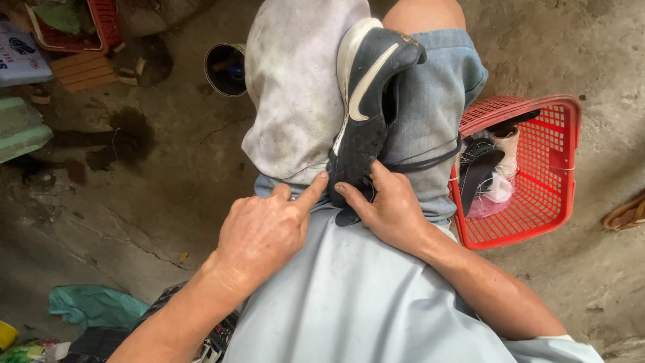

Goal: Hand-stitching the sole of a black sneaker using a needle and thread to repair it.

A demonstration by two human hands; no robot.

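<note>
A dark sports shoe point(368, 101) with a white curved stripe and white sole edge lies wedged between my knees, toe pointing away. A grey-white cloth point(295, 87) covers my left knee beside it. My left hand point(265, 232) rests on my lap with the index finger stretched out, its tip touching the heel end of the shoe. My right hand point(386, 205) pinches the heel end between thumb and fingers. A thin dark thread point(430, 161) runs from the shoe across my right thigh.
A red plastic basket point(557, 168) with dark shoe parts and a pale spool stands on the concrete floor at my right. A dark tin point(225, 67) sits ahead on the left. A teal cloth point(94, 306), another red basket point(101, 23) and bricks lie left.
</note>
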